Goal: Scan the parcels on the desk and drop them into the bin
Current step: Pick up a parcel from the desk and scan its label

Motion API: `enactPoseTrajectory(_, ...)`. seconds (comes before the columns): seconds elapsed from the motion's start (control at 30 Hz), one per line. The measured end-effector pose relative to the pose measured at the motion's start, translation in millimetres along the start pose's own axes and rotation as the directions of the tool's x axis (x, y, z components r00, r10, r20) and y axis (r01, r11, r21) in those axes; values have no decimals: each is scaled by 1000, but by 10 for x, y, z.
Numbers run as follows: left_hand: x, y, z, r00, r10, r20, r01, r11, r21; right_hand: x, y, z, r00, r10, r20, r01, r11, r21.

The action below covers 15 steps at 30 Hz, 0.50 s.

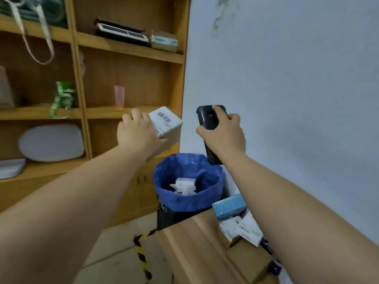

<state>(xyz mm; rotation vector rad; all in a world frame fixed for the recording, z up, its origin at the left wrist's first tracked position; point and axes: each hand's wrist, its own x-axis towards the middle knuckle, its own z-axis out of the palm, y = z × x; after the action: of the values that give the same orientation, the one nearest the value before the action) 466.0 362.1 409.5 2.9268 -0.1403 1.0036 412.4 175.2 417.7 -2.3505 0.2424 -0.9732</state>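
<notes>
Left hand [137, 132] grips parcel [165, 123] | right hand [222, 134] grips scanner [209, 128] | risk: parcel held left of bin [187, 198], may drop outside

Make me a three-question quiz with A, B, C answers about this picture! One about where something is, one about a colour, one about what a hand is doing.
1. Where is the bin?
A) on a shelf
B) on the floor beside the desk
C) on the desk

2. What colour is the bin's liner?
A) blue
B) red
C) yellow

3. What is the left hand doing?
A) hanging idle
B) pressing the desk
C) holding a parcel

Answers: 1 B, it stands at the desk's end; 2 A, blue plastic lines it; 3 C, fingers grip the barcoded box.
</notes>
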Motion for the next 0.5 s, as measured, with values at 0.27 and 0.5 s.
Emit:
enactPoseTrajectory(0.27,409,-1545,359,993,-113,-38,118,982,148,175,-907,1659,997,-69,-13,71,986,152)
enactPoseTrajectory(0.5,881,-2038,951,987,-161,17,155,971,182,475,-1062,2677,987,-152,43,143,975,167)
